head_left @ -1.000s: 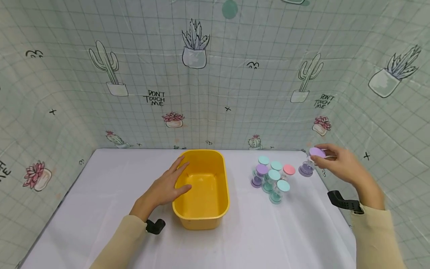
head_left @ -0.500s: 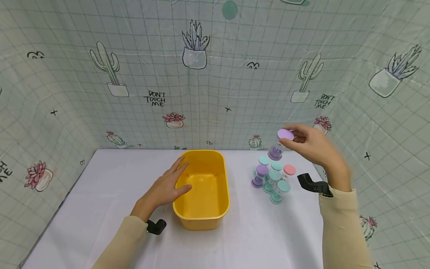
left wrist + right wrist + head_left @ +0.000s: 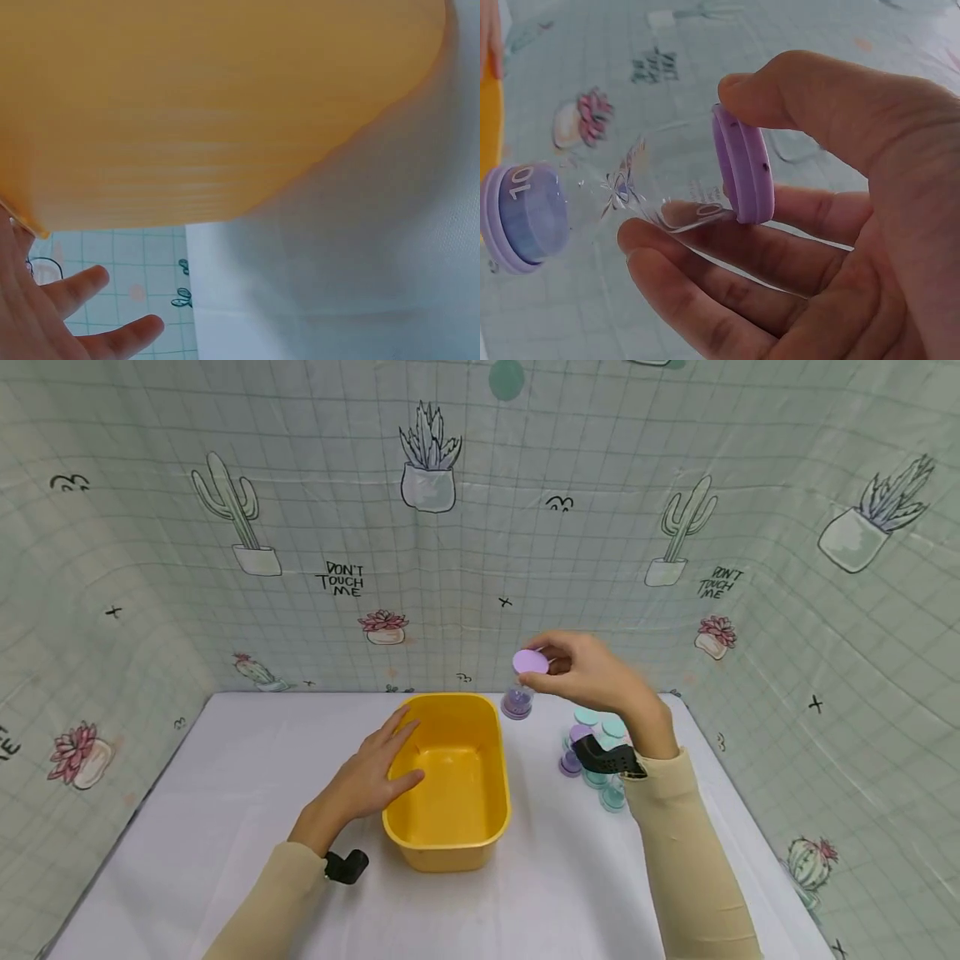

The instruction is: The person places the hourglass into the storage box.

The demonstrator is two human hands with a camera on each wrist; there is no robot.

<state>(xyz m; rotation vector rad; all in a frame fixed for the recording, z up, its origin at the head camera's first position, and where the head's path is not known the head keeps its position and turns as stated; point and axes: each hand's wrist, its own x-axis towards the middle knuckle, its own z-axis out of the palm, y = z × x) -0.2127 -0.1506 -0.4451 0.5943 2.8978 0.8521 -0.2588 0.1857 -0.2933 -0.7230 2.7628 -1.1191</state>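
My right hand [image 3: 592, 675] holds a small sand timer [image 3: 517, 702] by its upper purple cap, above the table and just right of the yellow tub [image 3: 450, 860]. In the right wrist view, thumb and fingers pinch one purple cap [image 3: 748, 166] of the clear timer; purple sand lies in the far bulb, marked 10. My left hand [image 3: 366, 781] rests on the tub's left rim, fingers spread and mostly straight. Inside, the tub's visible floor is bare. The left wrist view is mostly filled by the tub's outer wall [image 3: 225, 112].
Several more sand timers stand grouped on the white table [image 3: 555, 893], right of the tub, among them a teal one [image 3: 612, 797] and a purple one [image 3: 570, 763]. My right wrist and its black strap partly cover them. A cactus-print cloth [image 3: 465, 552] hangs behind and at both sides.
My right hand has carried the purple sand timer leftward from the table's right edge, over the group, to beside the tub. The pink-capped timer is now hidden behind the right arm. My left hand stays put.
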